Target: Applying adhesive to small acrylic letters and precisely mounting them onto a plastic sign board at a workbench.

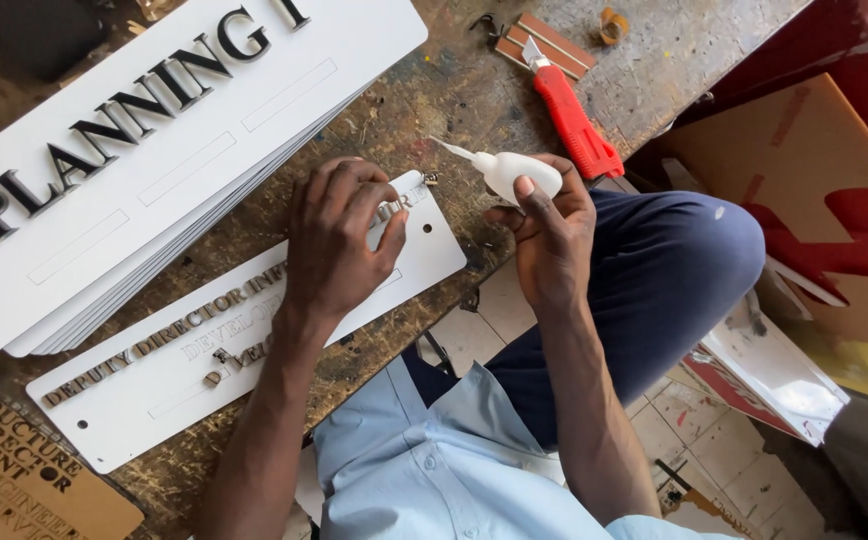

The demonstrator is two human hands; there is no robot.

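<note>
We take the small white sign plate (154, 385) as our landmark; it lies flat on the worn wooden surface (434, 95), with rows of small raised letters along it. Nearest us, past the plate's lower left corner, sits a brown board (24, 480) of cut-out letters. Our left hand (339, 240) rests on the plate's right end, fingers (384, 215) curled down and pinching a small metallic letter (391, 210) against the plate face; the letter itself is too small to read clearly. Two loose letter pieces (219, 365) lie on the plate's middle, left of that hand. Just off the plate's right end, our right hand (544, 225) hangs over the surface edge, fingers clenched around a small white glue bottle (514, 172), thumb on its side; its thin nozzle points left toward the plate's upper right corner, not touching it. Beyond the plate, to its upper left, lies a stack of large white sign boards (154, 130) carrying big dark letters, overlapping nothing of the plate. Farthest, beyond the plate's right end, a red utility knife (574, 120) lies on the surface beside a striped brown strip (554, 45).
</note>
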